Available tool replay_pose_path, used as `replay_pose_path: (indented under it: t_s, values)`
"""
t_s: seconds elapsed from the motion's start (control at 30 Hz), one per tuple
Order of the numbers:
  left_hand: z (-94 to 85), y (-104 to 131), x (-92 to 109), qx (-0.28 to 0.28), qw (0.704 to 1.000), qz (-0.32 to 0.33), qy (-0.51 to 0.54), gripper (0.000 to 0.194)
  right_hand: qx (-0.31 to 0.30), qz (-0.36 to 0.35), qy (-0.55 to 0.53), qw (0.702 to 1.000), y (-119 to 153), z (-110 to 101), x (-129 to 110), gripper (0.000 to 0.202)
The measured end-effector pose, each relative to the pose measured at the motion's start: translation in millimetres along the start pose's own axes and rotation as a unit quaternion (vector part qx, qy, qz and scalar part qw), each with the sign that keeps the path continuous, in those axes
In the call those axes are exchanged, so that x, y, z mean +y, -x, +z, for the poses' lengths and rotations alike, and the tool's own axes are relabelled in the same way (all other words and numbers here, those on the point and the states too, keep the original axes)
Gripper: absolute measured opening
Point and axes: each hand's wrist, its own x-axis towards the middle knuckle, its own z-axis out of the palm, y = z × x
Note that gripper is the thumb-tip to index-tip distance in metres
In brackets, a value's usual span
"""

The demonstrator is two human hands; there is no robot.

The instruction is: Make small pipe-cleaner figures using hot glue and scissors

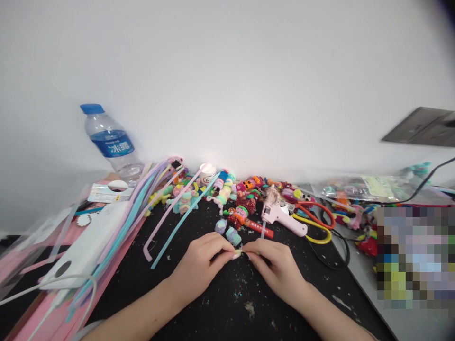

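Observation:
My left hand (pixel 209 255) and my right hand (pixel 273 260) meet over the black mat (pixel 227 303), fingertips pinched. Between them shows a short pale yellow piece of pipe cleaner (pixel 238 253), mostly hidden by the fingers. Just beyond my left fingertips lie two small coiled pieces, one lilac-grey (pixel 221 226) and one blue-green (pixel 233 236). A pink hot glue gun (pixel 284 220) rests past my right hand, its glue stick pointing toward me. Beside it is a red strip (pixel 261 229) with white lettering. Loose pink (pixel 167 218) and turquoise (pixel 185 222) pipe cleaners lie to the left.
Pastel pipe cleaners (pixel 130 222) and a white card (pixel 85 241) lie at left, a water bottle (pixel 110 142) behind. Several colourful pipe-cleaner figures (pixel 245 208) line the wall. Red-and-yellow-handled scissors (pixel 320 222) and a black cable (pixel 346 255) are right. A pixelated patch covers the far right.

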Motion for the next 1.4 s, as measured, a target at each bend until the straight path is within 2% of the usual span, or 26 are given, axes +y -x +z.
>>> replay_pose_path:
  t_s: [0.17,0.33,0.6,0.83,0.97,1.07,1.2,1.3,1.4]
  values:
    - [1.5,0.1,0.0,0.011,1.000,-0.006,0.000,0.017,0.013,0.010,0.012,1.000,0.4,0.8,-0.6,0.017]
    - [4.0,1.3,-0.2,0.008,1.000,0.013,-0.001,0.020,-0.009,-0.006,0.038,0.999,1.3,3.5,1.4,0.016]
    - [5.2,-0.1,-1.0,0.017,0.999,-0.026,-0.027,0.017,-0.004,-0.002,0.063,0.998,3.5,6.1,2.5,0.017]
    - [8.4,2.6,0.2,0.025,0.997,-0.009,-0.066,0.015,-0.009,0.002,0.076,0.997,2.1,9.3,3.7,0.019]
    - [12.3,3.4,1.5,0.020,0.995,-0.018,-0.101,0.016,-0.003,-0.001,0.117,0.993,2.5,16.1,0.9,0.015]
    - [14.9,3.9,3.0,0.023,0.992,-0.033,-0.119,0.020,-0.001,-0.015,0.155,0.988,3.5,20.9,-1.9,0.021]
    - [10.4,1.3,5.1,0.023,0.997,-0.033,-0.066,0.015,0.033,0.011,0.071,0.997,3.0,18.5,-3.6,0.018]
    - [2.8,-2.6,6.7,-0.012,0.999,-0.039,0.021,0.014,0.059,0.053,-0.017,0.997,0.8,11.9,-3.6,0.017]
    - [-1.3,-4.4,8.2,-0.054,0.995,-0.056,0.063,0.022,0.037,0.054,-0.058,0.996,-0.9,8.6,-4.4,0.016]
